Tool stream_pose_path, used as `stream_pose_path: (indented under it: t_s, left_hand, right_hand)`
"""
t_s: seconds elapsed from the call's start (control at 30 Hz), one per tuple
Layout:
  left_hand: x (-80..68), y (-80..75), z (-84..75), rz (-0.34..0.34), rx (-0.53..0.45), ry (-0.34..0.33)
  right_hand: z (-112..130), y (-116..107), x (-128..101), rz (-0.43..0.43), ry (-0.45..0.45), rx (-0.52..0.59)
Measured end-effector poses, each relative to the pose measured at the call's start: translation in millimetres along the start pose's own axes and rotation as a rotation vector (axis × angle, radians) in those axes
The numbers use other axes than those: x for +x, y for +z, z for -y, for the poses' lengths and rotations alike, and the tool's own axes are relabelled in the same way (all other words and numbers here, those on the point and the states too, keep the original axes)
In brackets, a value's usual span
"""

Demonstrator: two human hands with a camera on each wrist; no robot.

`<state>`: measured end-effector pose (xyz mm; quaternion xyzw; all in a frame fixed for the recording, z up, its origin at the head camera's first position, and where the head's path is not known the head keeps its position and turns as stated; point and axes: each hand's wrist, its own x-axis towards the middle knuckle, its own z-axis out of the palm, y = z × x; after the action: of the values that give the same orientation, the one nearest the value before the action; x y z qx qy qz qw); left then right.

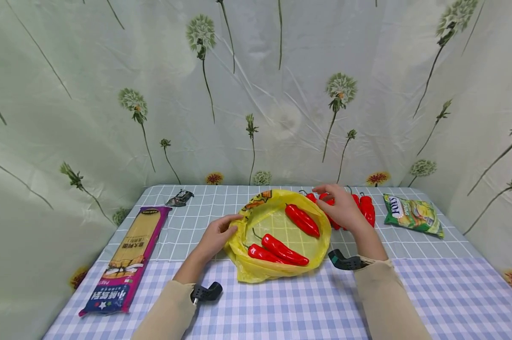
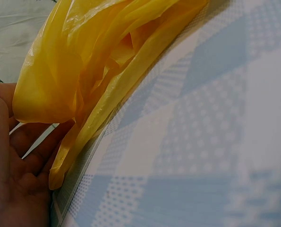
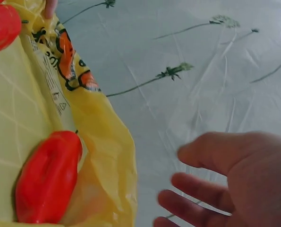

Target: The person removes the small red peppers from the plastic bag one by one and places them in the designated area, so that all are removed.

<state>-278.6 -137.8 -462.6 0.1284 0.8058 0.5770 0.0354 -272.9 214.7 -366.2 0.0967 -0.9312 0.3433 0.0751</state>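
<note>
A yellow plastic bag (image 1: 256, 274) lies on the table with its mouth spread wide. Inside are three red chili peppers: one pepper (image 1: 302, 220) toward the back, and two side by side, an upper (image 1: 283, 249) and a lower pepper (image 1: 264, 255), near the front. My left hand (image 1: 215, 236) holds the bag's left rim; in the left wrist view its fingers (image 2: 36, 146) are partly behind the yellow plastic. My right hand (image 1: 343, 208) hovers beyond the bag's right rim, fingers loosely bent and holding nothing. Several more red peppers (image 1: 367, 210) lie around and partly behind it.
A long pasta packet (image 1: 130, 255) lies on the left, with a small black wrapper (image 1: 180, 198) behind it. At the back right is a green FOX'S candy bag (image 1: 413, 215). A flowered curtain (image 1: 256, 94) hangs behind the checked tablecloth (image 1: 273, 311).
</note>
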Motion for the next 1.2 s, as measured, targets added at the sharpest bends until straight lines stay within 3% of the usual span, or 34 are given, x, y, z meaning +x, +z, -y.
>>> stream_pose_path:
  t_s: [0.3,0.6,0.87,1.2]
  left_hand:
    - [0.8,-0.1,1.6,0.003,0.003,-0.002]
    - [1.2,-0.7,2.8,0.006,-0.007,0.007]
    - [0.3,-0.9,2.6,0.010,-0.002,0.002]
    - [-0.6,2.6,0.4,-0.005,0.002,-0.020]
  right_hand:
    - [13,16,0,0.216,-0.120,0.056]
    - [22,31,-1,0.364,-0.168,0.067]
    - [25,42,-2,0.453,-0.178,0.052]
    - [31,49,-6,0.592,-0.121,0.010]
